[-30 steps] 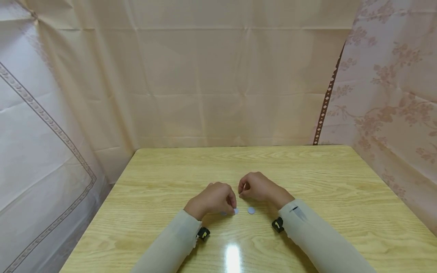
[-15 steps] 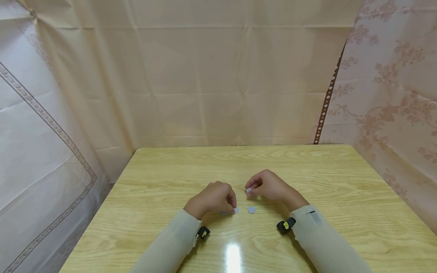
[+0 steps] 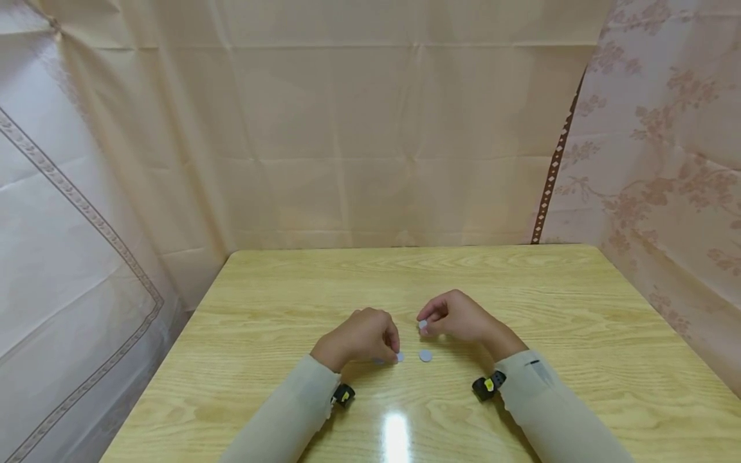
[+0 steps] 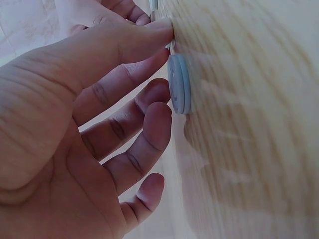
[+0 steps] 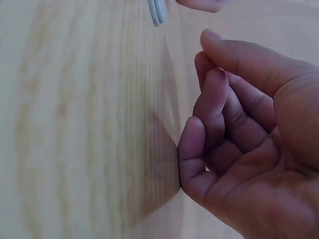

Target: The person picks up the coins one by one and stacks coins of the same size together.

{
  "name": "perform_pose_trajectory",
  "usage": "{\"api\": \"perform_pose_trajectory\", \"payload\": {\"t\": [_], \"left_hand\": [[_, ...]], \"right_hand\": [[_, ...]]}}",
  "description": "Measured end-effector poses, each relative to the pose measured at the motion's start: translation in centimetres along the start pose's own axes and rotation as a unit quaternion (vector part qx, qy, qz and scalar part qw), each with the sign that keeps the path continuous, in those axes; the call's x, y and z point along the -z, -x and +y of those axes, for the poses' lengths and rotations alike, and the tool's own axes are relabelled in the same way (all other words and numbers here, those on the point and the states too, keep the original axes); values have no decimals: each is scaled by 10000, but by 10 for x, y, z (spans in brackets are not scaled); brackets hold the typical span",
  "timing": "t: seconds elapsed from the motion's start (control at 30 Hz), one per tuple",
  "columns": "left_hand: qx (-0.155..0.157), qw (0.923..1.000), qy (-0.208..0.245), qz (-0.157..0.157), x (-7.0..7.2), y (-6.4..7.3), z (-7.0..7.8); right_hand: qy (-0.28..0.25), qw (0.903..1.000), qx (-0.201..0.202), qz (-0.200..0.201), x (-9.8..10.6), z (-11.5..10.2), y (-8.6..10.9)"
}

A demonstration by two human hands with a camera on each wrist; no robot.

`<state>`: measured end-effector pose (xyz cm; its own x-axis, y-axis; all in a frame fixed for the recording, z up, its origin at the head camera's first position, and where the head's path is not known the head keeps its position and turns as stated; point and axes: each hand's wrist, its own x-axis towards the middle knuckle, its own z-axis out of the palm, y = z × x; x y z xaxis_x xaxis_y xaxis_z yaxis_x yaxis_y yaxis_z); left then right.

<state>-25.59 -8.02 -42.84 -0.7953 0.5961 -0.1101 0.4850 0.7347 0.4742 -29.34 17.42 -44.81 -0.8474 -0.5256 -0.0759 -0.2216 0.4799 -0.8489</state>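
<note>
My left hand (image 3: 361, 337) rests low over the table, thumb and forefinger pinching the edge of a small pale round disc (image 3: 400, 357). Partly hidden under that hand lies another pale disc (image 3: 379, 361); the left wrist view shows a layered blue-grey disc (image 4: 179, 84) beside the fingers. A third disc (image 3: 425, 355) lies flat just to the right. Above it my right hand (image 3: 463, 318) pinches a pale disc (image 3: 422, 324), tilted and lifted off the tabletop. In the right wrist view the right hand's little finger touches the table, and its held disc is hidden.
The wooden table (image 3: 278, 289) has a light glare near its front. Beige curtain (image 3: 376, 128) hangs behind it, with patterned cloth (image 3: 666, 161) at the right and white cloth (image 3: 69, 257) at the left. Each wrist wears a small black device (image 3: 343, 395).
My right hand has moved to the right, away from the left hand, and turned so its pinched disc now shows its face. My left hand has stayed nearly still.
</note>
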Motion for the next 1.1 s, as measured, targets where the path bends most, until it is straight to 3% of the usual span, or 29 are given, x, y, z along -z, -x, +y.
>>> {"api": "perform_pose_trajectory", "payload": {"t": [0.17, 1.1], "left_hand": [[-37, 10000, 28, 26, 1, 0, 0], [-25, 10000, 78, -49, 1, 1, 1]], "right_hand": [[29, 10000, 53, 40, -2, 0, 1], [-98, 9979, 303, -567, -25, -16, 14]]}}
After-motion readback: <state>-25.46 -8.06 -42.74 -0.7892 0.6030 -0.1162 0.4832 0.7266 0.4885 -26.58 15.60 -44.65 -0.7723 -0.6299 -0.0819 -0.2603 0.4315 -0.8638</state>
